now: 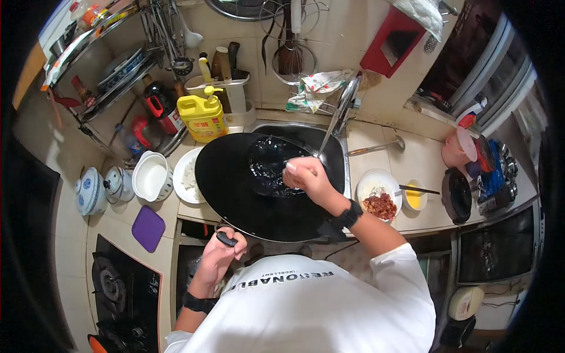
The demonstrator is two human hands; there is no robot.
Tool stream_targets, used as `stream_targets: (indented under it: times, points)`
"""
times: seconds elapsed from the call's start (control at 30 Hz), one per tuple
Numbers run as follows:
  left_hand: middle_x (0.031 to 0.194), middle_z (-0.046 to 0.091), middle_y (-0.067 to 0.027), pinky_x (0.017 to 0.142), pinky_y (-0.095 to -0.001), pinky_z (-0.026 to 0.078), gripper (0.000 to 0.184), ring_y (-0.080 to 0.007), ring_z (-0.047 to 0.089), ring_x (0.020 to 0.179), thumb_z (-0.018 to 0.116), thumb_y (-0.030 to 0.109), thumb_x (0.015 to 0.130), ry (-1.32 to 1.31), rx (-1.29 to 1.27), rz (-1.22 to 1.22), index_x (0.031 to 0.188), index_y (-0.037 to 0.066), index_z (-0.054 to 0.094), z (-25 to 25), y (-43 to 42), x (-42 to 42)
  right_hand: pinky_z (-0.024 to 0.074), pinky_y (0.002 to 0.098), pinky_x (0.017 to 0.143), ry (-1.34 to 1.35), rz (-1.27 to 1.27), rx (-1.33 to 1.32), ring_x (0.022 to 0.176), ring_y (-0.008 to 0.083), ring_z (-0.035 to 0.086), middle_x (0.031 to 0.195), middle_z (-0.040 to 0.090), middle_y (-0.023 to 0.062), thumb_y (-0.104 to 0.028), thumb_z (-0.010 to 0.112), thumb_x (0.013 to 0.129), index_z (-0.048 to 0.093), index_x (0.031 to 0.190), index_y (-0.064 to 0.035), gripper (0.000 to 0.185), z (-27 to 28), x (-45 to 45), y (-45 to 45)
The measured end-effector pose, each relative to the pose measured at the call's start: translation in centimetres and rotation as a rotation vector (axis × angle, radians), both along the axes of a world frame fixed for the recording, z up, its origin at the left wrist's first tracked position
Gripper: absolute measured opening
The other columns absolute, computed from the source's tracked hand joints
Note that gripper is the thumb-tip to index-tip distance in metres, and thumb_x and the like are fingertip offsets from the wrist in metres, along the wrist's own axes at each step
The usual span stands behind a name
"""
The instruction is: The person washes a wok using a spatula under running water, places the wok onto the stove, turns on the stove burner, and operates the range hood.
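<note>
A large black wok (226,182) is tilted over the sink (338,150), with shiny water (268,159) pooled in it. My left hand (218,256) is wrapped round the wok's short black handle (226,238), near my body. Over the right part of the wok, my right hand (309,181) is closed, fingers curled downward. Whatever it may hold is hidden or too small to make out. The metal tap (341,115) reaches down just behind this hand.
Left of the wok stand a plate of pale pieces (187,176), a white pot (152,176) and a yellow detergent jug (202,117). To the right are a plate of chopped meat (379,206), a bowl of yellow liquid (415,197) and a ladle (376,147). A gas stove (120,300) lies front left.
</note>
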State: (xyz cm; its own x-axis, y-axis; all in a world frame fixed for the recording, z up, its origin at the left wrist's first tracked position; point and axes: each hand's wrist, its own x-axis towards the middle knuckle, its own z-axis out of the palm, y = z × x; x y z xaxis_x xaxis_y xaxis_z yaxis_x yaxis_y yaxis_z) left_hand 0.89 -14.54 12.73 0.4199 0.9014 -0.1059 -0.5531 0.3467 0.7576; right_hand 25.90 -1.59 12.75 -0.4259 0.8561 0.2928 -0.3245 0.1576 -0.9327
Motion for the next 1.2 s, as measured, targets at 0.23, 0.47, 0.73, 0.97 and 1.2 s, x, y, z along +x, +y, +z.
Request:
stream_targets:
  times: [0.23, 0.47, 0.73, 0.97, 1.2]
  points:
    - [0.076, 0.044, -0.0046, 0.076, -0.0300, 0.038, 0.023, -0.0140, 0.042, 0.067, 0.050, 0.012, 0.074, 0.092, 0.014, 0.050, 0.095, 0.010, 0.040, -0.2, -0.3, 0.3, 0.0233, 0.0243, 0.046, -0.064, -0.134, -0.025, 0.049, 0.0066, 0.027, 0.053, 0.029, -0.0048, -0.017, 0.046, 0.093, 0.033, 0.057, -0.0066, 0.040, -1.2, 0.7, 1.8]
    - [0.074, 0.044, -0.0059, 0.073, -0.0285, 0.037, 0.019, -0.0141, 0.041, 0.067, 0.048, 0.012, 0.076, 0.092, -0.033, 0.115, 0.093, 0.009, 0.039, -1.0, -1.2, -0.5, 0.0209, 0.0244, 0.042, 0.003, 0.129, -0.138, 0.043, 0.0064, 0.026, 0.048, 0.030, -0.0040, -0.018, 0.048, 0.093, 0.033, 0.054, -0.0088, 0.043, 3.7, 4.6, -0.1]
    - [0.071, 0.042, -0.0044, 0.074, -0.0304, 0.037, 0.017, -0.0141, 0.041, 0.065, 0.048, 0.015, 0.077, 0.112, -0.034, 0.098, 0.091, 0.010, 0.040, -0.8, -0.9, -0.5, 0.0225, 0.0236, 0.042, -0.280, 0.225, -0.110, 0.044, 0.0058, 0.030, 0.048, 0.034, -0.0034, -0.018, 0.051, 0.091, 0.037, 0.052, -0.0069, 0.043, 5.4, 3.5, -0.2]
    - [0.071, 0.042, -0.0028, 0.073, -0.0306, 0.037, 0.016, -0.0134, 0.041, 0.064, 0.048, 0.016, 0.078, 0.099, -0.059, 0.150, 0.090, 0.011, 0.039, -1.4, -0.9, -0.8, 0.0225, 0.0235, 0.043, -0.394, 0.104, 0.007, 0.045, 0.0052, 0.029, 0.049, 0.032, -0.0049, -0.018, 0.053, 0.090, 0.036, 0.053, -0.0074, 0.042, 2.9, 2.8, 0.0]
    - [0.069, 0.040, -0.0014, 0.072, -0.0305, 0.036, 0.012, -0.0129, 0.040, 0.063, 0.046, 0.014, 0.080, 0.098, -0.051, 0.139, 0.089, 0.012, 0.039, -1.3, -0.4, -1.1, 0.0233, 0.0233, 0.043, -0.337, 0.308, -0.055, 0.045, 0.0051, 0.029, 0.049, 0.034, -0.0043, -0.017, 0.054, 0.090, 0.036, 0.053, -0.0076, 0.042, 5.4, 4.0, 0.1]
